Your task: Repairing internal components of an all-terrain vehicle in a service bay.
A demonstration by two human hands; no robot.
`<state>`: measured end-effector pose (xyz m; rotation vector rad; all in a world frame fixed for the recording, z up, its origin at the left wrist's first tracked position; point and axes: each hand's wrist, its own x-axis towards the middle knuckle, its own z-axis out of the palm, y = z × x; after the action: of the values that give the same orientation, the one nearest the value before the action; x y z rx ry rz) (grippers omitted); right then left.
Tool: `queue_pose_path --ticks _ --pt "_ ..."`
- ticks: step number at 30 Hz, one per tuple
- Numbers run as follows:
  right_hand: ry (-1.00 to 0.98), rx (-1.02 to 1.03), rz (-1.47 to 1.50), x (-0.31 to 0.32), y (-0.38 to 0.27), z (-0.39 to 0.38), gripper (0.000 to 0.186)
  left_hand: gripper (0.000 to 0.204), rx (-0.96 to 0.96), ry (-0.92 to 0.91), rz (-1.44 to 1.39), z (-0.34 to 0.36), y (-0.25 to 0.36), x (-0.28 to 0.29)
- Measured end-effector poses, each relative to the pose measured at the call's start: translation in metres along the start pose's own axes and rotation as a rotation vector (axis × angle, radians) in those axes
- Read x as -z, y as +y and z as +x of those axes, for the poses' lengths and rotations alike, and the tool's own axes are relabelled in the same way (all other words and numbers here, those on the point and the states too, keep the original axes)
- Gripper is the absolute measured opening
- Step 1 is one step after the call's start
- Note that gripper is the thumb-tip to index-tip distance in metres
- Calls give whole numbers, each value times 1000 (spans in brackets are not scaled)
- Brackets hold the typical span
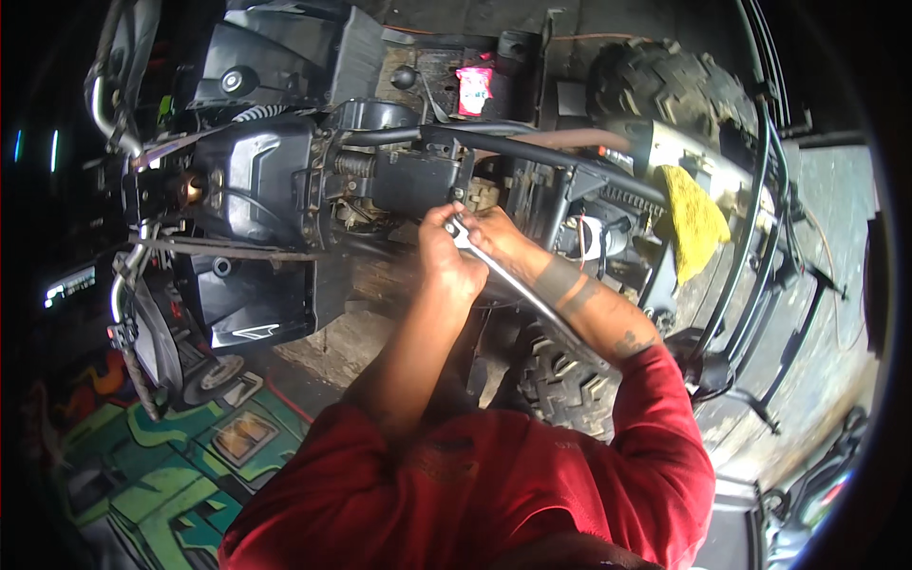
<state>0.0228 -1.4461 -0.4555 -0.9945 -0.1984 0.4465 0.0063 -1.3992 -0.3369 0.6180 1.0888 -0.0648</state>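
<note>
A partly stripped black quad bike (408,176) spans the view from side to side. My left hand (446,256) and my right hand (489,228) are close together at the upper end of a long silver wrench-like tool (522,290), both closed on it, over the middle of the frame. The tool's bar slants down to the right along my right forearm. Just above my fingers is a dark bracket (461,176) with a bolt. Whether the tool's head is seated on anything is hidden by my fingers.
Handlebars (142,233) stand at left, treaded tyres (655,81) at right. A yellow cloth (693,228) hangs on the frame. A pink packet (473,90) lies in the far footwell. Black tube bars (750,266) run down the right side. A painted surface (161,456) fills the lower left.
</note>
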Motion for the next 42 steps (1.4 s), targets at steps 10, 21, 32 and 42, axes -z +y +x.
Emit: queue_pose_path --ticks 10,21,32,42 --pt "99 -726 -104 -9 -36 -5 61 10 5 -68 675 -49 60 3" --pt "102 -698 -123 -9 -29 -3 64 13 -636 -208 1976 -3 74 10" --pt "223 -483 -169 -7 -4 -14 56 15 -643 -330 2183 2 67 2" --pt "49 -679 -506 -6 -66 -15 61 10 -210 -53 1180 -8 46 21"
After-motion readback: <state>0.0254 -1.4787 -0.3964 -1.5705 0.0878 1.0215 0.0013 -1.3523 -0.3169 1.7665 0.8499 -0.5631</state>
